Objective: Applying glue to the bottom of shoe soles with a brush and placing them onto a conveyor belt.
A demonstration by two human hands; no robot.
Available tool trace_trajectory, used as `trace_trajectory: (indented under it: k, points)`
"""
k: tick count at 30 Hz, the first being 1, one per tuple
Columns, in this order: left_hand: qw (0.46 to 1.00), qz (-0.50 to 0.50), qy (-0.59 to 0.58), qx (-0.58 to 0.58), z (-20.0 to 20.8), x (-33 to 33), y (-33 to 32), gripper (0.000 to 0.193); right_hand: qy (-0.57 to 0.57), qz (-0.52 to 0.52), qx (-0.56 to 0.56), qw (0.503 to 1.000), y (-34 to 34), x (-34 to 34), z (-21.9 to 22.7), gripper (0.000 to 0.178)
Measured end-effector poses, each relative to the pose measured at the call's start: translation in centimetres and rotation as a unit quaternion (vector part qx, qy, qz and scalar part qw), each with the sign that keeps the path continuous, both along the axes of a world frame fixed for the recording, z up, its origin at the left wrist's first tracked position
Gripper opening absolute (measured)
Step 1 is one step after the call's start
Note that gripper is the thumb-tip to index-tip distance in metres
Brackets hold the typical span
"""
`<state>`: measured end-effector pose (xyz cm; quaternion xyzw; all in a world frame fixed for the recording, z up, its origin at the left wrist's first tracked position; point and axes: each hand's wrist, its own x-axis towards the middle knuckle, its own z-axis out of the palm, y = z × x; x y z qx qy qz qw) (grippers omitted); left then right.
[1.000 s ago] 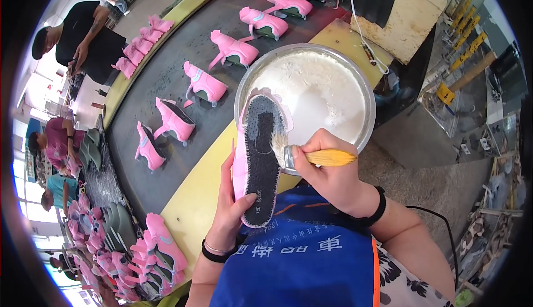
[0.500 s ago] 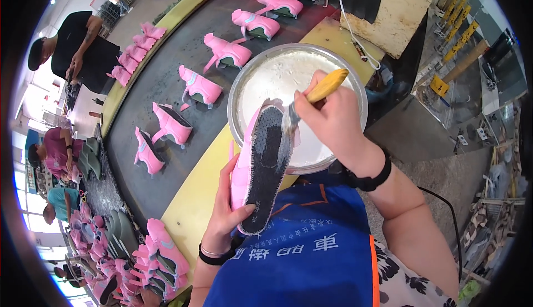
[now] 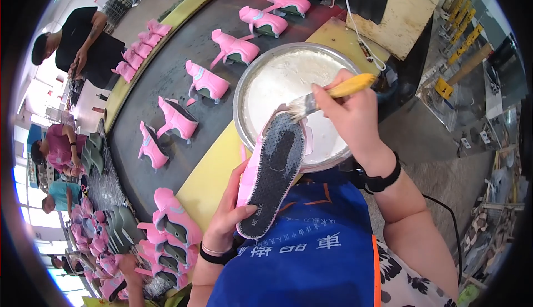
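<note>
My left hand (image 3: 229, 215) is closed around a pink shoe upper (image 3: 250, 180), which is tilted with its dark, stitched bottom turned up. The thumb presses on the narrow end of that bottom. Between the fingers of my right hand (image 3: 351, 115) is a paintbrush (image 3: 355, 85) with a yellow handle and pale bristles. Its bristles touch the edge of the upper's far, rounded end, where a wet greyish film shows on the dark surface. Just beyond and partly under both is a round metal basin (image 3: 240, 119) holding thick white liquid (image 3: 272, 79).
A dark conveyor belt (image 3: 166, 57) carries several pink shoe uppers (image 3: 208, 81) in a row. Yellow strips (image 3: 194, 187) edge it. More uppers (image 3: 172, 229) are stacked at lower left, beside a co-worker's arm (image 3: 132, 279). Another person (image 3: 86, 46) stands across the belt. A white cord (image 3: 348, 18) hangs behind the basin.
The brush has moved from the upper's right side to its rounded tip, its handle swinging rightward. My right hand shifted slightly right. A co-worker's arm has appeared at lower left.
</note>
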<state>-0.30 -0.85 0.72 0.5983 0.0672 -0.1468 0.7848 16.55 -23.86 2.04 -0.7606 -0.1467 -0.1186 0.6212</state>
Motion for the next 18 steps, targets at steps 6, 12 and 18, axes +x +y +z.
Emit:
trace_trajectory:
  k: [6,12,18]
  points:
    - [0.999,0.007,-0.026,0.027,-0.6,0.3,0.2,0.102,-0.019,0.025,0.073,0.997,1.6,-2.9,1.5,0.028]
    - [0.999,0.021,-0.025,0.039,-0.4,-0.1,0.1,0.1,-0.032,0.069,0.063,0.995,3.4,-6.0,1.3,0.025]
    - [0.999,0.04,0.002,-0.033,0.7,-0.3,0.6,0.1,-0.026,0.152,0.063,0.986,1.9,-7.1,1.7,0.023]
